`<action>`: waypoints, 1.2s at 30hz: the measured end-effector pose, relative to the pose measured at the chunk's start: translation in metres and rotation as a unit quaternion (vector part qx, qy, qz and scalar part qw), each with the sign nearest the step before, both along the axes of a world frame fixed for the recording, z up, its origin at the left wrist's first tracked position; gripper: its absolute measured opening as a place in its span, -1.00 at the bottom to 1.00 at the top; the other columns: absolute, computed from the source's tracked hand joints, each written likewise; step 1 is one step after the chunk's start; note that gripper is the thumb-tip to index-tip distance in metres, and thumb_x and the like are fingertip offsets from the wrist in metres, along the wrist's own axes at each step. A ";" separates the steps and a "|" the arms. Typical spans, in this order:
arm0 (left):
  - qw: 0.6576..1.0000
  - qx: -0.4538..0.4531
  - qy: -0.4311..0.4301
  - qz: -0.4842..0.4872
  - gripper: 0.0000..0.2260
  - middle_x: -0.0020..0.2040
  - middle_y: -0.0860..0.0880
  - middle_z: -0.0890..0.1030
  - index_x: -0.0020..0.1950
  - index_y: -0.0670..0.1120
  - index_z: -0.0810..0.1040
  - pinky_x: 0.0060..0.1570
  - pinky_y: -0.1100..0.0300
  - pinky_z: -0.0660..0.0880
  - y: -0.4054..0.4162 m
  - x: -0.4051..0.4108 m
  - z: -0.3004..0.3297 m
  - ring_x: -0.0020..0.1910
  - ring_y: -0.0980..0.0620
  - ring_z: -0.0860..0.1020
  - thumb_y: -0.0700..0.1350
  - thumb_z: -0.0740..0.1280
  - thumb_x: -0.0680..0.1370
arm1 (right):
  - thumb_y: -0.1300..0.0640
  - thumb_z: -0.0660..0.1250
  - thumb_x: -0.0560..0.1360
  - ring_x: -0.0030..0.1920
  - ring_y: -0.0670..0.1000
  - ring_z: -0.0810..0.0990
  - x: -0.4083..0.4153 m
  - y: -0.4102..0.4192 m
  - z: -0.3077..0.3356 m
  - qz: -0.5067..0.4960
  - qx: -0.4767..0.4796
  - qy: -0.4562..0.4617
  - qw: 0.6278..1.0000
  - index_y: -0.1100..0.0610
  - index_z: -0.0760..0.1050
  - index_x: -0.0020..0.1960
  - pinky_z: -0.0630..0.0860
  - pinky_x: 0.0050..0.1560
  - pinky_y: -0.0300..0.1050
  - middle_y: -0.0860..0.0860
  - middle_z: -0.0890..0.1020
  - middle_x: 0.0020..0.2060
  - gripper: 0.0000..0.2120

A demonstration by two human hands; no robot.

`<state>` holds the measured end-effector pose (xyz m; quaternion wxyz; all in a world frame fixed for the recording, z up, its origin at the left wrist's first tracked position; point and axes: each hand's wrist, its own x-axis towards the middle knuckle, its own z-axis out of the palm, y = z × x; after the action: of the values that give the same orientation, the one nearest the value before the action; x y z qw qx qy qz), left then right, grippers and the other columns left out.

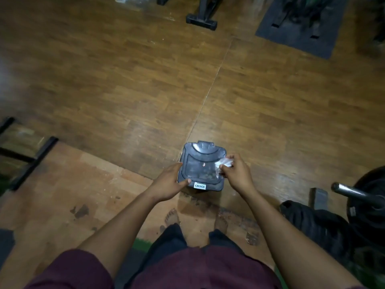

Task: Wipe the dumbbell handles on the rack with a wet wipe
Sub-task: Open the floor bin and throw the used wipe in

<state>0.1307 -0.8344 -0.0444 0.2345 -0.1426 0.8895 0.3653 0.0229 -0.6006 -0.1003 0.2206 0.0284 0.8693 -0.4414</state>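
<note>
well, the dumbbell rack is out of view and the frame is blurry. right hand [237,174] pinches a crumpled white wet wipe [224,164], probably used, over the right edge of the dark bin lid [201,163]; left hand [169,183], fingers straight, touches its left edge.

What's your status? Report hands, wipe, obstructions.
Left hand touches bin lid. Right hand pinches crumpled wipe over lid. Lid closed. No dumbbell rack visible.

Wood-plank floor [104,80] (glossy), black mat [302,30], weight plate [370,207]
</note>
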 end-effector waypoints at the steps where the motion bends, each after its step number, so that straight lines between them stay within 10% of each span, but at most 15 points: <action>1: 1.000 0.000 -0.001 -0.011 -0.44 0.52 -0.13 0.41 0.55 -0.15 0.33 0.19 0.38 0.19 -0.012 -0.004 -0.002 0.48 -0.06 0.35 0.02 0.38 0.63 | -0.09 0.34 0.30 -0.16 0.00 0.71 0.002 -0.007 -0.002 -0.014 -0.003 0.002 1.000 -0.15 0.46 0.00 0.66 -0.06 0.11 -0.06 0.69 -0.16 -0.72; 11: 0.998 0.003 -0.016 -0.068 -0.29 0.61 -0.13 0.27 0.63 -0.14 0.20 0.51 0.11 0.17 -0.095 -0.030 -0.024 0.58 -0.08 0.23 0.17 0.35 0.61 | 0.15 0.41 0.52 -0.24 -0.04 0.72 0.026 -0.065 0.019 -0.085 -0.023 -0.015 0.996 -0.02 0.57 -0.08 0.66 -0.04 0.18 -0.01 0.71 -0.24 -0.92; 24: 0.996 0.033 -0.021 -0.083 -0.44 0.52 -0.12 0.40 0.56 -0.13 0.32 0.24 0.27 0.22 -0.114 -0.064 -0.060 0.48 -0.07 0.35 0.02 0.37 0.63 | 0.11 0.42 0.52 -0.20 -0.03 0.72 -0.020 -0.089 0.006 -0.107 -0.014 -0.019 0.994 -0.04 0.57 -0.08 0.66 0.00 0.14 -0.03 0.71 -0.20 -0.94; 36: 0.984 0.094 -0.148 -0.021 -0.21 0.55 -0.02 0.36 0.61 -0.04 0.26 0.49 -0.04 0.31 -0.110 -0.097 -0.180 0.49 -0.03 0.37 0.34 0.32 0.50 | 0.11 0.42 0.53 -0.16 -0.02 0.70 -0.051 -0.081 -0.088 -0.095 0.030 -0.053 0.994 -0.01 0.61 -0.04 0.63 -0.03 0.07 -0.05 0.71 -0.22 -0.97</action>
<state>0.0333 -0.9440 -0.2245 0.3837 -0.1538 0.8095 0.4169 -0.0280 -0.6818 -0.1886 0.2228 0.1407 0.8625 -0.4320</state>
